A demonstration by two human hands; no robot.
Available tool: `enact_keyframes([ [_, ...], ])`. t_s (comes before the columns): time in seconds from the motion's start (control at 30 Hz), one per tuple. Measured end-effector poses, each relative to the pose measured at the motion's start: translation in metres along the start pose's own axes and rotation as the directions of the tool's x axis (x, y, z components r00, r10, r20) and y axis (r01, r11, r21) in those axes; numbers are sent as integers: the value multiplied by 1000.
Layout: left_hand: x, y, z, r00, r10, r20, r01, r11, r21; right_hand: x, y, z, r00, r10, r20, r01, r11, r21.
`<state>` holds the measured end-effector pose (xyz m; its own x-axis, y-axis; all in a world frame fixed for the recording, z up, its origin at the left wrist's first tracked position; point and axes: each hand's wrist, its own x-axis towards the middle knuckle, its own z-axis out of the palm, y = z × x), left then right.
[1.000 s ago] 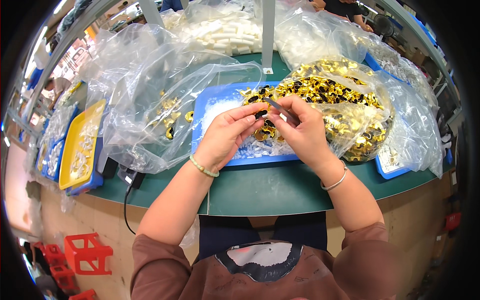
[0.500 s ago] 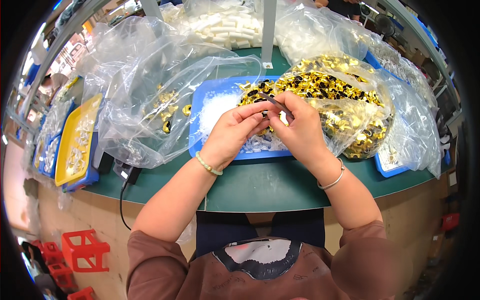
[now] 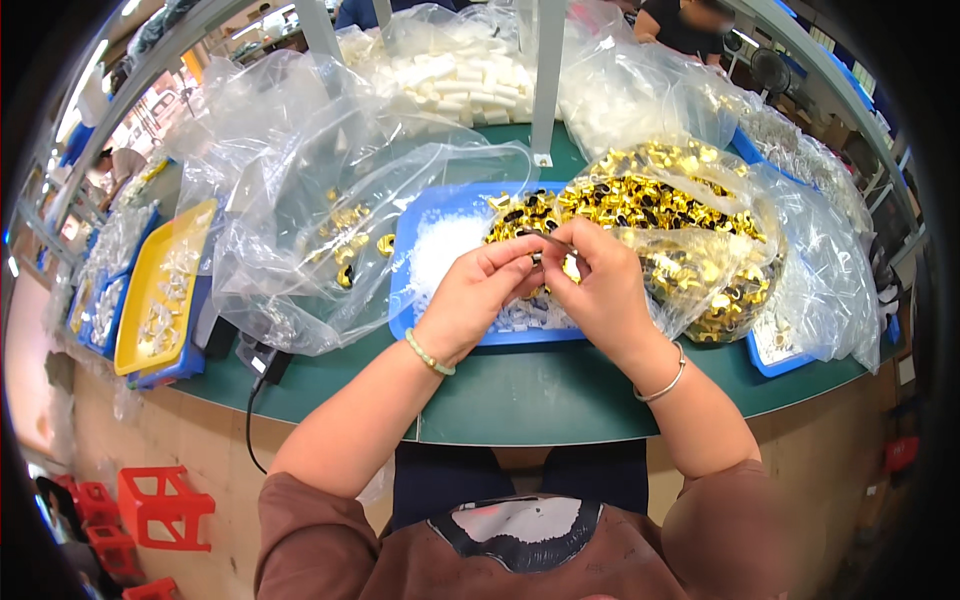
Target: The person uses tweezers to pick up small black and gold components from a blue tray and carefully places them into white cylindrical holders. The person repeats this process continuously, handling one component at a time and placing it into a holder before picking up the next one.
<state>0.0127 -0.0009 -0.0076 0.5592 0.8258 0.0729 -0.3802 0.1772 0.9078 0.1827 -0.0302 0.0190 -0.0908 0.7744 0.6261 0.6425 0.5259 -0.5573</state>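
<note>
Over a blue tray [image 3: 403, 312], my two hands meet at the fingertips. My left hand [image 3: 478, 298] is pinched around a small shiny part [image 3: 537, 258], mostly covered by the fingers. Dark tweezers [image 3: 543, 236] lie in the closed fingers of my right hand [image 3: 605, 285], tips toward the left fingertips. White granules [image 3: 440, 250] fill the tray's left side, and small clear plastic pieces [image 3: 528, 316] lie at its front. Gold and black curved pieces [image 3: 520, 212] spill into it from a clear plastic bag [image 3: 715, 250] at the right.
Another clear bag [image 3: 290, 200] with a few gold pieces spreads at left, beside a yellow tray [image 3: 130, 355]. White cylinders [image 3: 465, 85] are heaped behind a grey post [image 3: 546, 90]. A black adapter [image 3: 262, 358] sits near the green table's [image 3: 530, 400] front edge. Red stools [image 3: 165, 510] stand below left.
The whole scene sits slightly lower in view. The tweezers have tilted flatter, their tips now closer to the left fingertips. Both hands keep their pinch.
</note>
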Motion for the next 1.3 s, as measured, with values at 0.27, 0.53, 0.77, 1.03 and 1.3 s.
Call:
enact_keyframes([
  [0.27,2,1,2,999,-6,-49,6,1000,2,1,1,1,1000,-17,-19,17,1000,-21],
  [0.53,3,-2,4,995,54,-86,-40,988,152,-1,2,6,996,-66,-63,62,996,-58],
  [0.77,5,-9,10,976,149,-156,-121,977,176,-3,2,11,997,-65,-52,62,996,-60],
  [1.03,6,-11,8,972,146,-183,-115,978,172,-3,2,12,991,-134,-25,130,983,-129],
  [1.3,6,-9,4,970,89,-228,-47,982,185,-3,1,14,986,-161,-45,154,981,-120],
])
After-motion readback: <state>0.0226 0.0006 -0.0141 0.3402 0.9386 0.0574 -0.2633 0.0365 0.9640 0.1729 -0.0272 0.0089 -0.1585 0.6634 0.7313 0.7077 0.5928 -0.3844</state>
